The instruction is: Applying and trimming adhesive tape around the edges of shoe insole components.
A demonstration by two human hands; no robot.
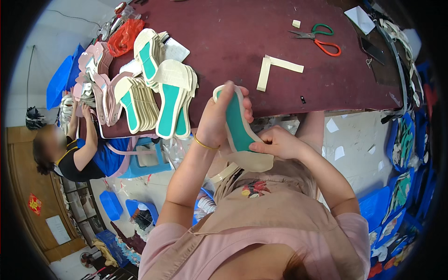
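Above my lap, at the table's near edge, my left hand [215, 116] is closed round one end of a slipper sole [239, 125]. This sole has a teal middle and a cream rim, and it stands tilted. At its lower end my right hand [283, 143] grips the edge, thumb on the teal face. A cream upper flap [252, 161] hangs at that lower end, with a pale strip [224, 172] beside it. Several similar cream-and-teal slippers [171, 105] stand stacked on the table, left of my hands.
On the maroon table [224, 46] lie two cream strips [264, 74] in an L shape and scissors [322, 39] with green and red handles. Pink slipper pieces [105, 93] and a red plastic bag [126, 37] are at left. A co-worker [84, 154] sits there. Blue bins [373, 205] stand right.
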